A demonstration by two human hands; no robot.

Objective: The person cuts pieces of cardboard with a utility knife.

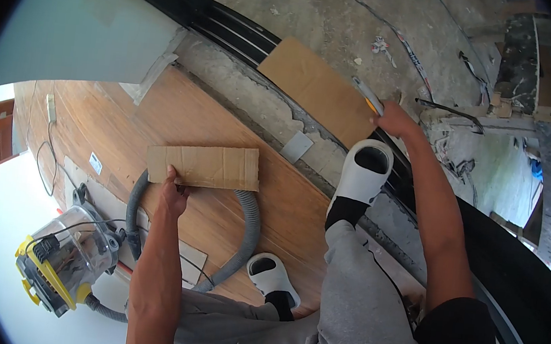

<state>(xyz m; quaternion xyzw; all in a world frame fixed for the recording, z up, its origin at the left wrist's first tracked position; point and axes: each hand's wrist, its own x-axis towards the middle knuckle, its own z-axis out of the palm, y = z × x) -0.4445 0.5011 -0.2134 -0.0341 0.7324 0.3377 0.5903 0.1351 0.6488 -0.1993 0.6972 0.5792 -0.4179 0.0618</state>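
Observation:
My left hand [176,192] pinches the lower edge of a small cardboard strip [219,166], thumb on top, above the wooden floor. In my right hand [398,120] is a grey utility knife [369,96] with a yellow-orange part, pointing up and left. The knife overlaps the right end of a larger brown cardboard sheet [311,85], which lies across the black door track [243,32]. A grey vacuum hose [251,226] curves behind the strip, partly hidden by it and by my left forearm.
A vacuum cleaner [76,252] with a clear drum stands at the lower left. My white slippers [364,171] are on the floor and at the track. A rough concrete strip [238,84] edges the wooden floor [291,214]. Beyond the track lie scraps and a black metal bar [453,110].

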